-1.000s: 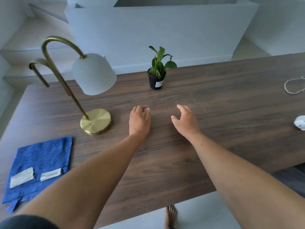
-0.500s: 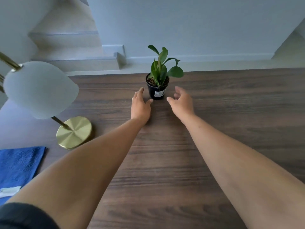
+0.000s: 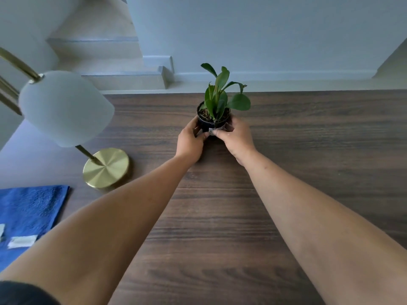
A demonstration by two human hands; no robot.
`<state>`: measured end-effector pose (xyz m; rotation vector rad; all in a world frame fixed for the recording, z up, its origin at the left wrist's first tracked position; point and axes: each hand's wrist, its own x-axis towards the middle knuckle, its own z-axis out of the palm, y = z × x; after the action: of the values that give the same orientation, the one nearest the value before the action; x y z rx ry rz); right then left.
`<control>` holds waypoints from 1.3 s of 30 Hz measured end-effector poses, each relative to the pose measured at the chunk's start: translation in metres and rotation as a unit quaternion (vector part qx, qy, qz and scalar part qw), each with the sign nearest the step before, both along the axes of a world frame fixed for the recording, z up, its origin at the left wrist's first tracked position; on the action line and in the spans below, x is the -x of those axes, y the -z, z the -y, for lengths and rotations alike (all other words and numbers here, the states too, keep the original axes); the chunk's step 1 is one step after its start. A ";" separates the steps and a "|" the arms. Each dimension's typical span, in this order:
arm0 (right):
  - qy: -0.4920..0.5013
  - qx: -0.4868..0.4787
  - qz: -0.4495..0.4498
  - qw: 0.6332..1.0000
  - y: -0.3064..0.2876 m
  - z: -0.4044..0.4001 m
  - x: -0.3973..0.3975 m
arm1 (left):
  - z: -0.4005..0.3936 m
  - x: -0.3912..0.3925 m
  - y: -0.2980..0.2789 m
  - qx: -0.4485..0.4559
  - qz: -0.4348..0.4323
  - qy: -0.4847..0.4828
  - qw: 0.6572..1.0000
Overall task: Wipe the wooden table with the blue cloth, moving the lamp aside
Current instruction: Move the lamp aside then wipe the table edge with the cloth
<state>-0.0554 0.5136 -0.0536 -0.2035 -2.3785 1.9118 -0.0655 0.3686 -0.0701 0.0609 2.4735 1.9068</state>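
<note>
Both the left hand (image 3: 191,140) and right hand (image 3: 235,137) clasp the small potted plant (image 3: 214,116) at upper centre, while the top-heavy brass lamp (image 3: 66,111), best gripped by its stem, and soft blue cloth (image 3: 30,212) wait at left.

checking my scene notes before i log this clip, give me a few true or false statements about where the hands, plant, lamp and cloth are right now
1. Both hands grip the potted plant. True: the left hand and the right hand wrap the black pot from either side.
2. The blue cloth is held in the left hand. False: it lies flat on the wooden table, at the left edge of view.
3. The lamp stands to the left of the plant. True.
4. The lamp lies tipped over. False: its brass base sits flat on the table.
5. The plant stands near the table's far edge. True.
</note>
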 end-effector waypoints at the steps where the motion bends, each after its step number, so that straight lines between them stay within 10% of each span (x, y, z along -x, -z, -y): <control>1: 0.002 0.002 -0.003 1.000 -0.001 0.005 -0.009 | 0.007 -0.007 0.000 0.003 0.002 0.005 1.000; 39: 0.059 -0.064 0.071 0.994 -0.013 0.168 -0.201 | 0.198 -0.177 -0.028 0.184 0.026 0.031 0.982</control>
<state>0.1455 0.3456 -0.0411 -0.4738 -2.5037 1.7409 0.1113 0.1706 -0.0421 0.0795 2.7043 1.3813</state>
